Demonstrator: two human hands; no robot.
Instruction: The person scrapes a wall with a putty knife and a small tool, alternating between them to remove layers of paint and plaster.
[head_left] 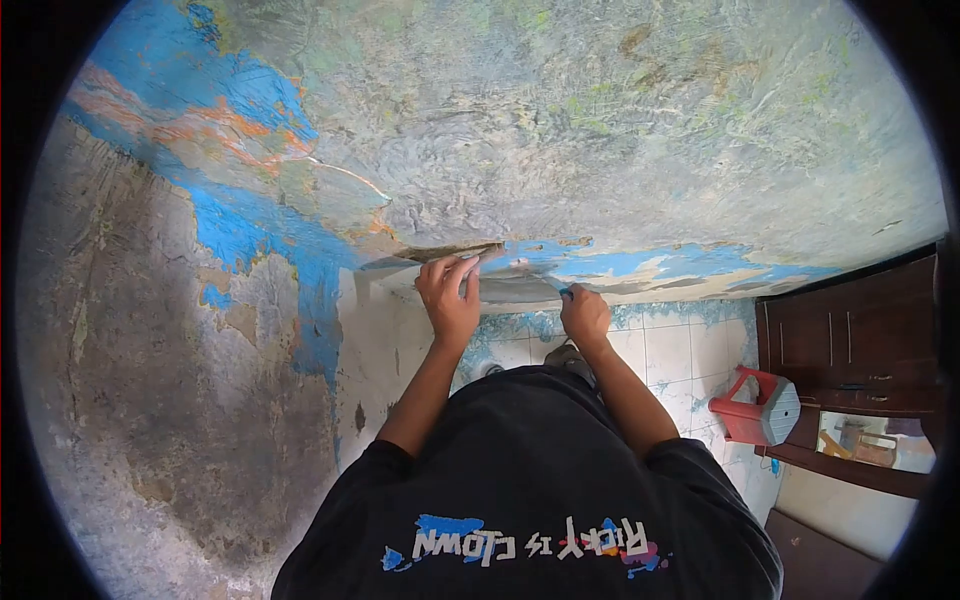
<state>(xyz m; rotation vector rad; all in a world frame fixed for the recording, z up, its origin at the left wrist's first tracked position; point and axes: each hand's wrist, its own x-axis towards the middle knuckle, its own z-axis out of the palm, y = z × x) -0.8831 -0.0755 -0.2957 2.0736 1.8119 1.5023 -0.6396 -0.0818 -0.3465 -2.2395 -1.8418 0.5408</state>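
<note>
left hand (448, 296) on wall (600, 130), right hand (584, 314) gripping scraper (566, 292)

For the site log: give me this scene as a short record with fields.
place: tiled room, wall with blue paint peeling off grey plaster
left hand: left hand pressed flat against the wall near its foot, fingers spread
right hand: right hand closed on a small tool with a blue tip, held at the wall's lower edge
floor: white floor tiles dusted with blue flakes
nearby: red stool tipped on its side, dark wooden cabinet
clothing: black shirt with printed lettering
</note>
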